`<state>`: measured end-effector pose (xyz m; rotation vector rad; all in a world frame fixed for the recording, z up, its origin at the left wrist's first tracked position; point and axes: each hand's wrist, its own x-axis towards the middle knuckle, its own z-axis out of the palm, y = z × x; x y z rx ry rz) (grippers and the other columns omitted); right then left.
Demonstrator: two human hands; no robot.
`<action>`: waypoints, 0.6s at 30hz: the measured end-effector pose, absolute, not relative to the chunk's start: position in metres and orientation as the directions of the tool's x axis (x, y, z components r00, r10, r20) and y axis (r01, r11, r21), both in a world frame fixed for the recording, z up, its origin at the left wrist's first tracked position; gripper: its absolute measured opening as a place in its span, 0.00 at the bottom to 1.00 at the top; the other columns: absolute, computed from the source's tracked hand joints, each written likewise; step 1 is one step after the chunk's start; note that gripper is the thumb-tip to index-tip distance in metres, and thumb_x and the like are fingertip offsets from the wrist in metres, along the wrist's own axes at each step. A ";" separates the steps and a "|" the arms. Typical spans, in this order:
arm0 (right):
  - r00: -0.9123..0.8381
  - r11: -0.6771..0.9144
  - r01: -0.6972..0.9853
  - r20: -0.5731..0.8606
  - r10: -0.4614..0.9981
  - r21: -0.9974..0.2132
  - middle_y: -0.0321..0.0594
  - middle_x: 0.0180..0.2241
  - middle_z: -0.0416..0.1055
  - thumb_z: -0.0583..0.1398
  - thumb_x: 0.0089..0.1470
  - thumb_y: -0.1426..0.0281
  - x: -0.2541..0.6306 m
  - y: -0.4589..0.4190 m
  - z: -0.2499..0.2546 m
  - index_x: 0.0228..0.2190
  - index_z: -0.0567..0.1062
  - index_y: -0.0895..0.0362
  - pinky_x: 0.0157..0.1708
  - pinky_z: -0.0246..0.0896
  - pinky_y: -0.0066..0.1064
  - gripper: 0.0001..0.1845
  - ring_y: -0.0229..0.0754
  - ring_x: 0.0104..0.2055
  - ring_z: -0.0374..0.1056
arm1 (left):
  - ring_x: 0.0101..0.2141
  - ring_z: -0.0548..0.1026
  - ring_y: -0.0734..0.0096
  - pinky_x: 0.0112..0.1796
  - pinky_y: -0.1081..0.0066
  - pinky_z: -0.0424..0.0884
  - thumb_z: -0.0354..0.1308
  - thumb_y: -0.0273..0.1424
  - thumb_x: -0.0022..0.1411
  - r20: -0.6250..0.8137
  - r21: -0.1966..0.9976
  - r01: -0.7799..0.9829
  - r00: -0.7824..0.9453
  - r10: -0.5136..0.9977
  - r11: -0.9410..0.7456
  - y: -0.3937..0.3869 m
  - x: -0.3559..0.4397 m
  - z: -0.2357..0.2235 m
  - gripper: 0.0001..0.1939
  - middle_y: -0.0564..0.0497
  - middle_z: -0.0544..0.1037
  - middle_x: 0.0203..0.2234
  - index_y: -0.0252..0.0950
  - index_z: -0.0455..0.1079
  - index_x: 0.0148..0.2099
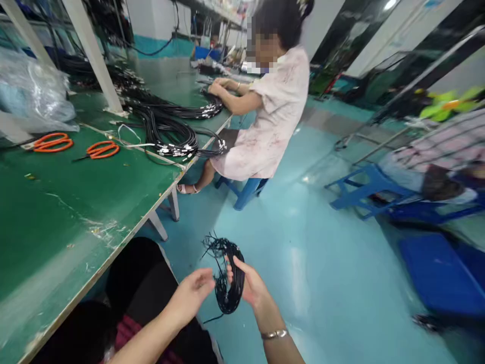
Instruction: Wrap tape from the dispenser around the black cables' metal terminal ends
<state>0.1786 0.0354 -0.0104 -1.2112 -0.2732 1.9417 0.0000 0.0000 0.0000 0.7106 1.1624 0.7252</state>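
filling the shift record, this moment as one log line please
right hand: grips black cable bundle; left hand: beside bundle, contact unclear; green table: orange scissors, more black cables; co-worker: seated, blue stool

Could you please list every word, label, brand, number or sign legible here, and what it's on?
None can be read. The black cable bundle in the right hand shows no readable marking. Any print on the white cable ends on the green table is too small.
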 end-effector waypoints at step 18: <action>-0.273 -0.755 -0.351 -0.711 0.648 -0.554 0.43 0.28 0.76 0.63 0.47 0.61 0.140 0.047 -0.031 0.31 0.78 0.64 0.34 0.64 0.32 0.17 0.43 0.31 0.72 | 0.30 0.78 0.61 0.32 0.68 0.69 0.64 0.38 0.48 -0.573 0.564 -0.240 0.576 0.583 0.790 0.023 -0.010 -0.021 0.20 0.42 0.80 0.27 0.32 0.66 0.40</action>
